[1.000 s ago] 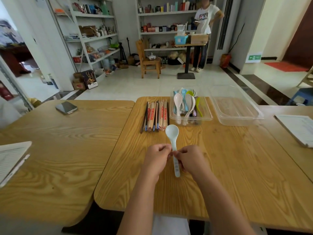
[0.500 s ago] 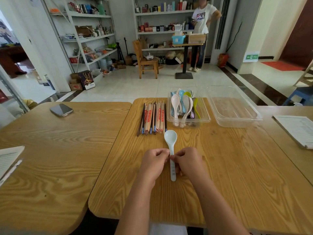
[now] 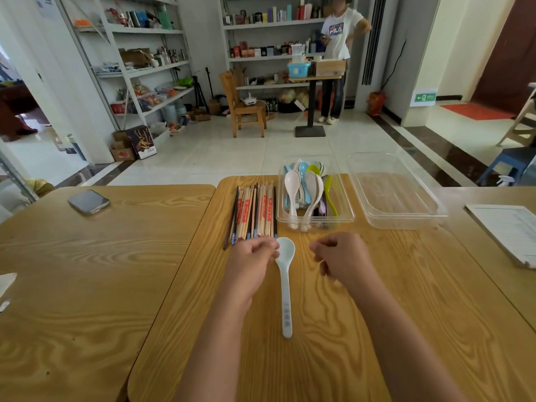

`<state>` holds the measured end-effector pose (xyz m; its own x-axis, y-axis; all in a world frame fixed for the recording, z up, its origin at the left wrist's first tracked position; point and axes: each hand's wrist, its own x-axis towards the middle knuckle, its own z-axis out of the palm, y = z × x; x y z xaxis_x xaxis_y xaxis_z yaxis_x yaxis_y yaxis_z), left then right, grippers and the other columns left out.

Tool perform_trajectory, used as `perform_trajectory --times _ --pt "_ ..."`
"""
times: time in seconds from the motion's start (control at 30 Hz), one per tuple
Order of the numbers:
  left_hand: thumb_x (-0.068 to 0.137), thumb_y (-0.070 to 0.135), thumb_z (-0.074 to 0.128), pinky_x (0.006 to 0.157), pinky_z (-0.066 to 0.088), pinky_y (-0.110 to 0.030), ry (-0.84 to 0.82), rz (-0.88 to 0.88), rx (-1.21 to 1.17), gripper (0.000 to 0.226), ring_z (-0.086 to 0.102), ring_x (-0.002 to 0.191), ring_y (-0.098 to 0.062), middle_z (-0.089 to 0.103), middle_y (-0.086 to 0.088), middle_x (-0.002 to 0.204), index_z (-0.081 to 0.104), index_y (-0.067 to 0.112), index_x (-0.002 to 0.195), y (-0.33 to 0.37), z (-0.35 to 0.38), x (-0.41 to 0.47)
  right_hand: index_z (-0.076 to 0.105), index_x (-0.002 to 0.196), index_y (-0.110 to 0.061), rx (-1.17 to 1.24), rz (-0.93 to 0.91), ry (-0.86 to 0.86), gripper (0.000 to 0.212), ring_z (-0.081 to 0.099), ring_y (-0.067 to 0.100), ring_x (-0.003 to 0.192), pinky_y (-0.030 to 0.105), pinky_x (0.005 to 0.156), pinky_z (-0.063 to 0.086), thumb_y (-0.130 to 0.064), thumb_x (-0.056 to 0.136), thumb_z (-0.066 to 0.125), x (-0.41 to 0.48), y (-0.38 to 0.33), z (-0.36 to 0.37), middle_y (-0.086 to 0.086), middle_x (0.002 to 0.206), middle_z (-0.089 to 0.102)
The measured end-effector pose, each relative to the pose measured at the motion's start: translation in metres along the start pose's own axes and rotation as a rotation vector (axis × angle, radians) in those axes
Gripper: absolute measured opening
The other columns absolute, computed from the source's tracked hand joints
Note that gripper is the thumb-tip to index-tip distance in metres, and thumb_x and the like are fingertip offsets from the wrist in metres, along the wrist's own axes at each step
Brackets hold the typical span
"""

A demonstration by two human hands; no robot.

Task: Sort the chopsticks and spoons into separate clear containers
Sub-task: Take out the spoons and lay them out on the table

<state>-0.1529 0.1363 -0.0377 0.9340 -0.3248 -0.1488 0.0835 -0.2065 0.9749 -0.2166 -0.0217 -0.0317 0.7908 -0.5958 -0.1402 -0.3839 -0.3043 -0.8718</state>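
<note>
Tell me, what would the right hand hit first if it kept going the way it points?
Probably the near wall of the spoon bin: the right hand points ahead and slightly left at it, with nothing seen between. Its height is unclear, so it might clear the rim.

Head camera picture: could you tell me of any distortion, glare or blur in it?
Head view: the wide-angle lens bows the shelves and the edges of the wooden table; daylight washes out the left doorway; the white spoon is sharp.
</note>
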Motion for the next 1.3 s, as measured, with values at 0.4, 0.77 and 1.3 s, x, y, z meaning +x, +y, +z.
perform_trajectory --times 0.4,0.77,1.3 --pt "0.097 0.011 0.056 0.094 0.056 -0.035 -0.024 -0.001 0.121 0.014 0.071 0.097 -0.017 0.074 -0.005 0.099 0.069 0.013 0.101 0.071 0.029 0.125 0.060 0.090 0.001 -0.272 -0.044 -0.002 0.017 0.060 0.018 0.049 0.027 0.048 0.053 -0.013 0.087 0.068 0.160 -0.051 0.012 0.010 0.069 0.067" --pt "0.096 0.010 0.056 0.097 0.054 -0.038 -0.051 -0.009 0.150 0.022 0.070 0.095 -0.016 0.074 -0.005 0.097 0.067 0.024 0.083 0.067 0.038 0.156 0.058 0.112 -0.001 -0.478 -0.025 -0.089 0.026 0.058 0.017 0.053 0.024 0.040 0.042 -0.016 0.092 0.061 0.186 -0.051 0.048 0.005 0.072 0.057" --pt "0.099 0.015 0.055 0.100 0.053 -0.037 -0.186 0.008 -0.132 0.019 0.069 0.102 -0.023 0.074 -0.012 0.104 0.071 0.015 0.089 0.062 0.041 0.061 0.068 0.080 0.008 0.004 -0.083 -0.037 0.021 0.050 0.015 0.034 0.025 0.041 0.041 -0.011 0.090 0.068 0.084 -0.046 -0.042 0.011 0.049 0.061"
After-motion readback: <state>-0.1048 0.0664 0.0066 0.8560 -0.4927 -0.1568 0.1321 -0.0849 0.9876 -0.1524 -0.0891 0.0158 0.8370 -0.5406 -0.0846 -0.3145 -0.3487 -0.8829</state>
